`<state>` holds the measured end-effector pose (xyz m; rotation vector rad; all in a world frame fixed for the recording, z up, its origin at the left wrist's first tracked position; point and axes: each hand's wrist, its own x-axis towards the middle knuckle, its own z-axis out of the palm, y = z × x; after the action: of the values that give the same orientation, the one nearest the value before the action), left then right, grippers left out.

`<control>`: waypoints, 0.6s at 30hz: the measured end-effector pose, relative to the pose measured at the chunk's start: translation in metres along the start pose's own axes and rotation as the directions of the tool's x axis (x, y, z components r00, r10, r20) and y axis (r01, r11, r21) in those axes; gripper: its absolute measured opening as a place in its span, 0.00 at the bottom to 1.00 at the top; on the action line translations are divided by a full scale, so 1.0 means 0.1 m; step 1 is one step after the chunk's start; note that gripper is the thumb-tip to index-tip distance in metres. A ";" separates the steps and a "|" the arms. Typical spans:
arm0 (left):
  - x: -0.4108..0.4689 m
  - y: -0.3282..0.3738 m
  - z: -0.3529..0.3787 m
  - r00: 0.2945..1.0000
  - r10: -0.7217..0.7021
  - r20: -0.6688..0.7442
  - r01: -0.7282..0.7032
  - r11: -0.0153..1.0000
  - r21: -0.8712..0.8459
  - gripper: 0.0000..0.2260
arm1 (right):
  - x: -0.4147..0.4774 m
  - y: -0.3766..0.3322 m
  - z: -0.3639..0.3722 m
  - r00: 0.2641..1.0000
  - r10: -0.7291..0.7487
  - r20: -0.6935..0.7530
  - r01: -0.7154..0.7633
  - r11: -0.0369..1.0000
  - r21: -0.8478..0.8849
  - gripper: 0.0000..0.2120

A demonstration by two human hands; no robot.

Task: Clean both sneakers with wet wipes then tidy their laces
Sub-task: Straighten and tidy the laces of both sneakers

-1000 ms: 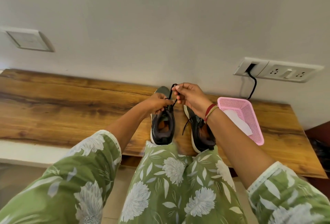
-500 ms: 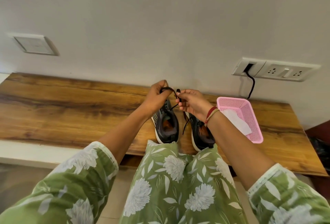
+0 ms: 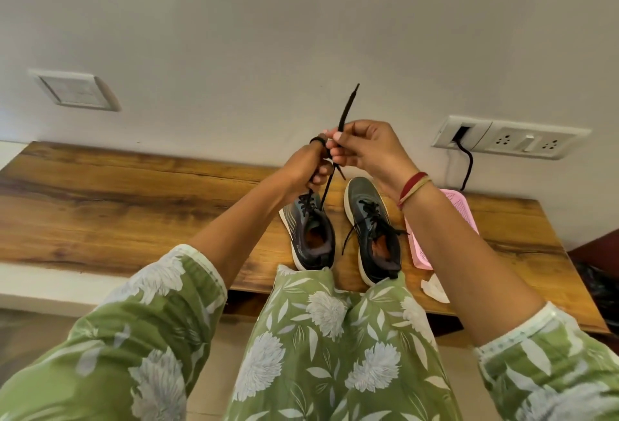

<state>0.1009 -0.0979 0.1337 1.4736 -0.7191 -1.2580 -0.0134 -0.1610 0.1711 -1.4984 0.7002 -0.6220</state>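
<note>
The left sneaker [image 3: 310, 236] and right sneaker [image 3: 375, 229], dark mesh with pale soles, stand side by side on a grained wooden bench [image 3: 134, 212] beside a pink perforated plastic basket [image 3: 464, 214]. The left hand [image 3: 308, 166] curls round a thin black lace [image 3: 348, 109] running up from the left sneaker, and the right hand [image 3: 365, 152] pinches it below its upright tip.

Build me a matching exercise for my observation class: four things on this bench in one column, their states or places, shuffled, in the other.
1 left sneaker
2 right sneaker
3 pink basket
4 white wipe

A at the bench's front edge
B lace gripped by left hand and right hand
C laces lying loose
D just below the black cable

Pairs: 1-B, 2-C, 3-D, 4-A
</note>
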 end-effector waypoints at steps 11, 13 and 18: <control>-0.11 0.38 -0.04 0.984 0.157 0.084 -0.167 0.978 0.125 0.22 | 0.30 0.52 -0.30 0.912 0.235 0.337 0.051 0.748 -0.661 0.20; -0.12 0.42 -0.01 0.984 0.126 0.126 -0.143 0.980 0.137 0.22 | 0.40 0.76 -0.18 0.796 0.403 0.451 0.100 0.647 -0.756 0.29; -0.13 0.44 -0.03 0.983 0.117 0.143 -0.148 0.962 0.229 0.21 | 0.62 0.99 0.10 0.716 0.422 0.556 0.261 0.577 -0.774 0.32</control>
<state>0.1073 -0.0984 0.1794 1.5175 -1.0689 -1.2028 0.0296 -0.2011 0.0698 -2.3550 0.4345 0.5136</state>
